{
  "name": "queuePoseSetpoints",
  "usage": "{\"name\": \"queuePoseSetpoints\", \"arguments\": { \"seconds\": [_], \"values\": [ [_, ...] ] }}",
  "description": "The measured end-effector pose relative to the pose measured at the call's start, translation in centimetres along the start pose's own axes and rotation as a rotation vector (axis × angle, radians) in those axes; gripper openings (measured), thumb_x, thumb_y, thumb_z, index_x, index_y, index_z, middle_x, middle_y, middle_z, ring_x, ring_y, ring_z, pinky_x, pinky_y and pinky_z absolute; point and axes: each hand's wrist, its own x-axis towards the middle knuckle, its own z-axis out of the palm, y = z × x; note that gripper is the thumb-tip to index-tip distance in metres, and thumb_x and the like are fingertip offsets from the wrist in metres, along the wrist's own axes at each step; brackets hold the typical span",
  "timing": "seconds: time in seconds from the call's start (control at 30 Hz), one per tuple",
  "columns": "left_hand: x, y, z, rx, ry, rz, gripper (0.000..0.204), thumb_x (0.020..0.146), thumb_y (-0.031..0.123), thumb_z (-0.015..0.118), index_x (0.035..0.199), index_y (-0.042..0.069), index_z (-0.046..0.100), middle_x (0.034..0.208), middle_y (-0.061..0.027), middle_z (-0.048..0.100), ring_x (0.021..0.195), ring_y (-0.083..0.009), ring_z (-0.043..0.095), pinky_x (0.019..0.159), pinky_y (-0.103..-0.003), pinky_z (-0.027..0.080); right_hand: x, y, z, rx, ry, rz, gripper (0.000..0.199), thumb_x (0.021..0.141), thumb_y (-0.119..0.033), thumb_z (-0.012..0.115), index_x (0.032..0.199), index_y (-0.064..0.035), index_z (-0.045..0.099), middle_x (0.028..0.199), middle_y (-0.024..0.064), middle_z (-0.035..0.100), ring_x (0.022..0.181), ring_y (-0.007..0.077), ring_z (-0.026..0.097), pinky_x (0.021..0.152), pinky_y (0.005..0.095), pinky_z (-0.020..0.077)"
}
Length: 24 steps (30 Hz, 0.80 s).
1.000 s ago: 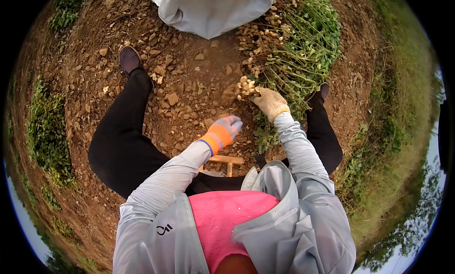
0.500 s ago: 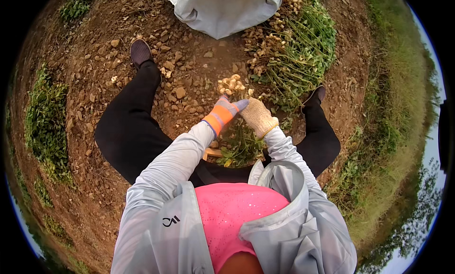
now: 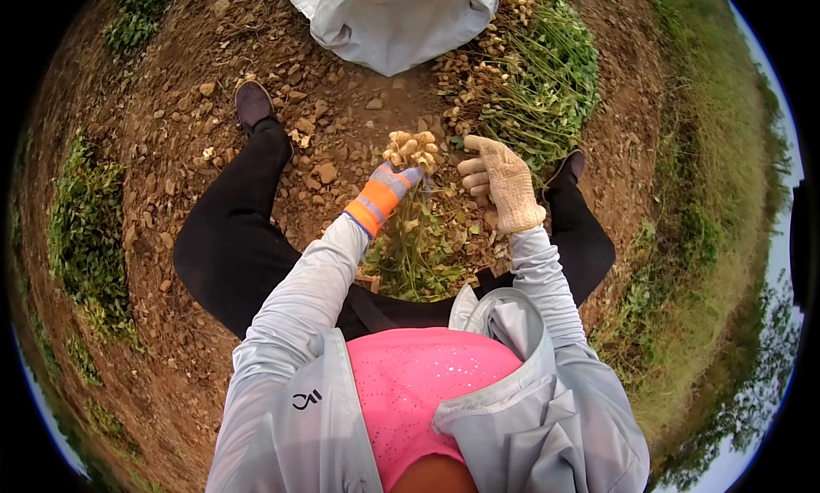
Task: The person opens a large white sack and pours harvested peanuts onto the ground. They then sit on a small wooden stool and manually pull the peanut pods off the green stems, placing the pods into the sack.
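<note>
I have the left hand (image 3: 389,186) shut on a peanut plant (image 3: 414,237), its pod cluster (image 3: 412,149) just above the fingers; the right hand (image 3: 500,181), half-open, sits beside the pods, touching nothing clearly. Best pluck close to the stems; beyond, the white sack (image 3: 393,23) is cut off, its mouth unseen.

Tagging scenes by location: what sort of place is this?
Likely a farm field at harvest, outdoors: bare stony soil, a heap of uprooted plants with pods, a white sack. The left hand holds a pod cluster.
</note>
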Motion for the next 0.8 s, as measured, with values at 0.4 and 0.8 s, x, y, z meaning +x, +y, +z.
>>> {"name": "queuePoseSetpoints", "arguments": {
  "seconds": [0.4,0.8],
  "values": [
    [-1.6,3.1,1.8,0.561,-0.071,-0.119,0.045,0.086,0.033,0.057,0.105,-0.007,0.054,0.090,-0.0158,0.065,0.080,-0.0251,0.062,0.069,-0.034,0.047,5.2,0.6,4.4,-0.251,-0.436,0.025,0.051,0.094,-0.047,0.042,0.125,-0.0068,0.052,0.108,0.0090,0.059,0.095,0.0145,0.056,0.086,0.0281,0.0445],
    [-0.5,-0.6,2.0,0.158,-0.033,-0.098,0.032,0.090,0.030,0.051,0.099,0.000,0.058,0.082,-0.0072,0.064,0.069,-0.0138,0.057,0.058,-0.031,0.046,5.6,2.3,6.2,-0.127,-0.095,-0.034,0.032,0.095,-0.034,0.045,0.088,-0.0057,0.059,0.081,0.0031,0.060,0.070,0.0115,0.054,0.063,0.0253,0.0446]
  ]
}}
